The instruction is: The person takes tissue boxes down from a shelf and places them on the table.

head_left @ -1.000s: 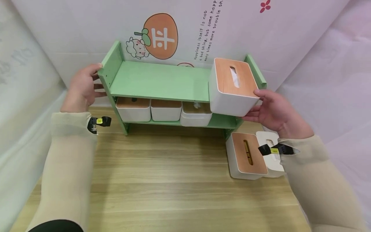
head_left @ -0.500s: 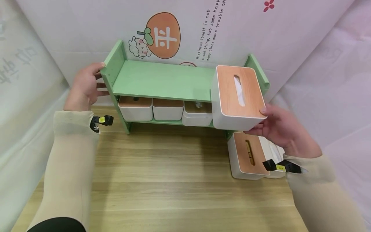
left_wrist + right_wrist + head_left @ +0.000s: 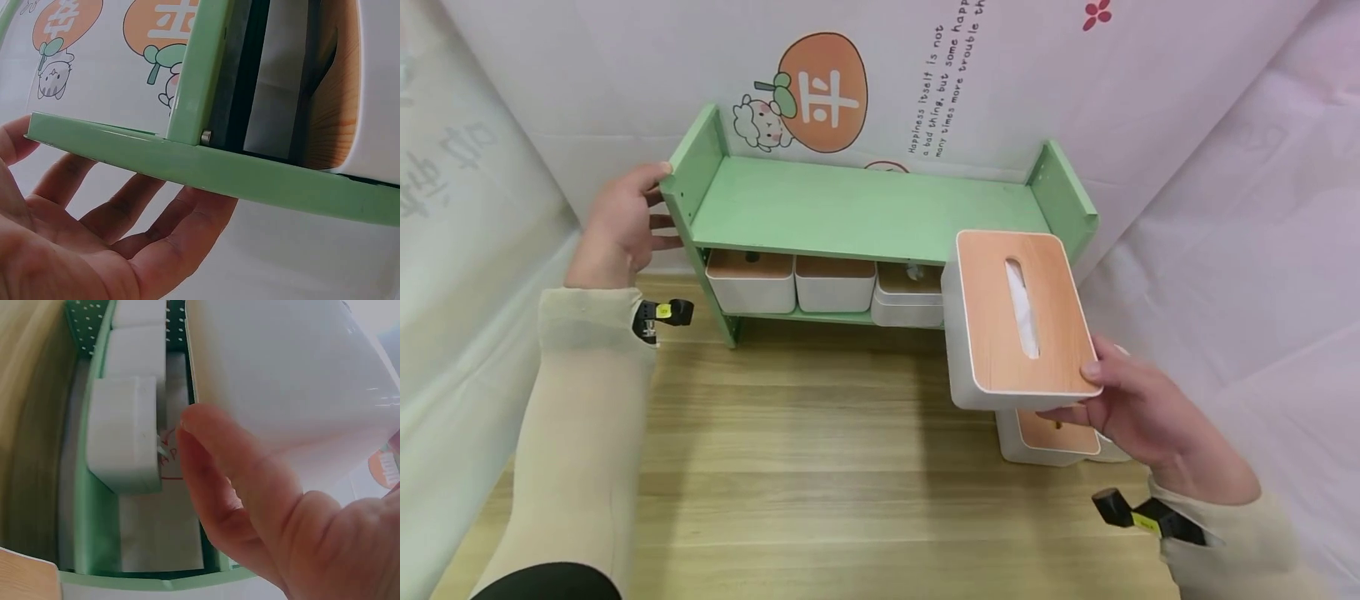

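Observation:
My right hand (image 3: 1153, 417) grips a white tissue box (image 3: 951, 333) with a wood-look lid by its near right corner, thumb on the lid and fingers beneath. White tissue shows in the lid's slot. The box is in the air, apart from the green two-tier shelf rack (image 3: 850, 204) and in front of its right end. At the rack's left side panel, my left hand (image 3: 621, 221) rests with its thumb at the front edge. Its fingers (image 3: 194, 231) lie spread against the outer face in the left wrist view. The right wrist view shows the held box's white wall (image 3: 281, 369) close up.
Three white lidded boxes, one a front box (image 3: 833, 292), stand in a row on the lower tier. Below the held box, another wood-lidded box (image 3: 1048, 450) stands on the wood-grain surface (image 3: 820, 500), with a white one partly hidden beside it. White printed sheets (image 3: 1210, 250) surround everything.
My right hand has brought the tissue box off the upper tier's right end, toward me and lower. It now covers most of the box below. My left hand keeps its place.

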The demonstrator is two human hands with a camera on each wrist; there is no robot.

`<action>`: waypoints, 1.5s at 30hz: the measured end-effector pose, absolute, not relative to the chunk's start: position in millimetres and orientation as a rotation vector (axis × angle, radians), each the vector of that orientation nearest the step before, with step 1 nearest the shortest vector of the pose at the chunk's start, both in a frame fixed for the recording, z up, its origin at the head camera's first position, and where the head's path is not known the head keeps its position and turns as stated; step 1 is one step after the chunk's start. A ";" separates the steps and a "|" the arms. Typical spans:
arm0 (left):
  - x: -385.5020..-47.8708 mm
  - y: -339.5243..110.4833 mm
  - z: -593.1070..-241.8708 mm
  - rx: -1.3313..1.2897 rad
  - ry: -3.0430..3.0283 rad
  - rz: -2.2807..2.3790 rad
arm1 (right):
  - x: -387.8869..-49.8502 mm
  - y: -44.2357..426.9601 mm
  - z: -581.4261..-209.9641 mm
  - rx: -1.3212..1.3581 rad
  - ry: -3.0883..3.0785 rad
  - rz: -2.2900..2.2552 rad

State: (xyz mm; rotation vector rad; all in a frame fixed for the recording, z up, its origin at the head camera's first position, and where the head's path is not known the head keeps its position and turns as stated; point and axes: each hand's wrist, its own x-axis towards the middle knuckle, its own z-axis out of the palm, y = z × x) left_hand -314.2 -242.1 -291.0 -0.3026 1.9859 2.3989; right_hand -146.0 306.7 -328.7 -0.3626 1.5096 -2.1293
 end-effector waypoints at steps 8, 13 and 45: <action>-314.1 -242.9 -290.3 -0.302 1.985 2.405 | -128.9 291.0 -352.5 -0.176 1.681 -1.998; -314.5 -242.4 -290.5 -0.297 1.977 2.415 | -124.4 278.8 -375.6 0.012 1.771 -1.902; -315.5 -241.2 -289.5 -0.313 1.943 2.448 | -123.3 233.3 -472.0 0.365 2.043 -1.746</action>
